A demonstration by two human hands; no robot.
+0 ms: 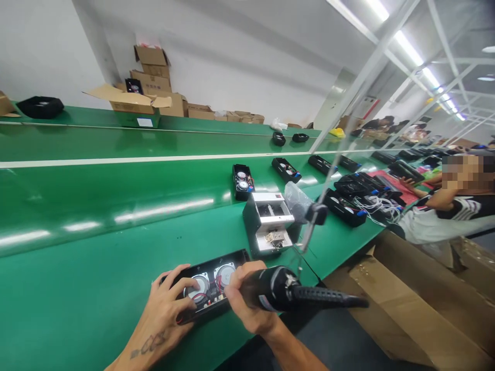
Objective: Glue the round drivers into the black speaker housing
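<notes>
An open black speaker housing with two round silver drivers and red wires lies at the near edge of the green bench. My left hand rests on its left end, fingers curled over the left driver, holding it down. My right hand is wrapped round a black electric screwdriver, whose tip end sits over the housing's right driver; the tip itself is hidden by my fingers. The tool's cable end points right.
A white and black screw feeder box stands just behind the housing, with a clear plastic bag beside it. More open housings lie on the green conveyor belt. Cardboard boxes line the far side. A seated person works at right.
</notes>
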